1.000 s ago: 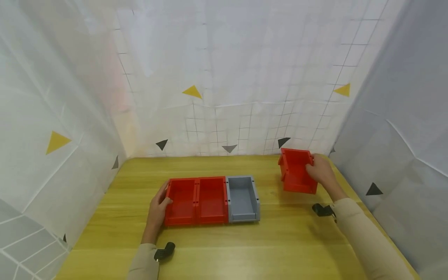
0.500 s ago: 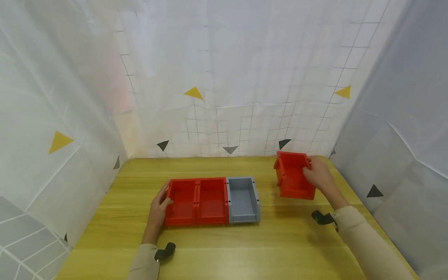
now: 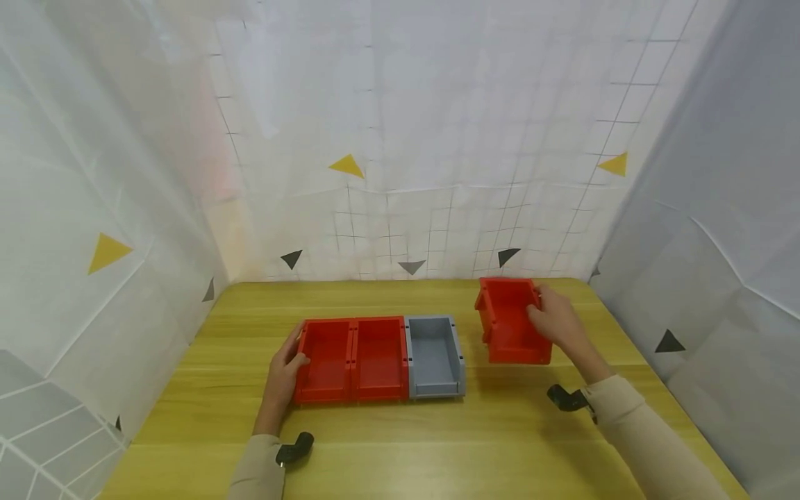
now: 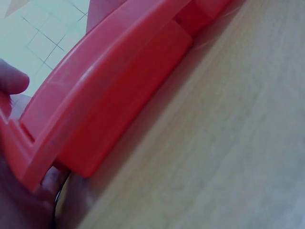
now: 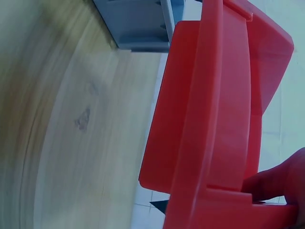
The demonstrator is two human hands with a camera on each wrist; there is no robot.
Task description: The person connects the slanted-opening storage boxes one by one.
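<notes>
Three bins stand side by side on the table: a left red bin (image 3: pixel 324 361), a middle red bin (image 3: pixel 379 357) and a grey bin (image 3: pixel 433 354). My left hand (image 3: pixel 282 368) grips the left red bin by its outer side wall, thumb over the rim. In the left wrist view that bin's front (image 4: pixel 119 95) sits on the wood. To the right, my right hand (image 3: pixel 558 319) pinches the right wall of another red bin (image 3: pixel 514 323), held above the table and slightly tilted. The right wrist view shows this held red bin (image 5: pixel 209 109) apart from the grey bin (image 5: pixel 140 24).
The wooden table (image 3: pixel 412 451) carries the bins. White sheets with grid lines and triangle marks hang behind it, as a back wall (image 3: pixel 437 139), and on both sides. Black wrist cameras, such as the left one (image 3: pixel 295 449), stick out from both wrists.
My right hand has moved the held red bin leftward and a little nearer, towards the grey bin. The left hand and the row of three bins stay in place.
</notes>
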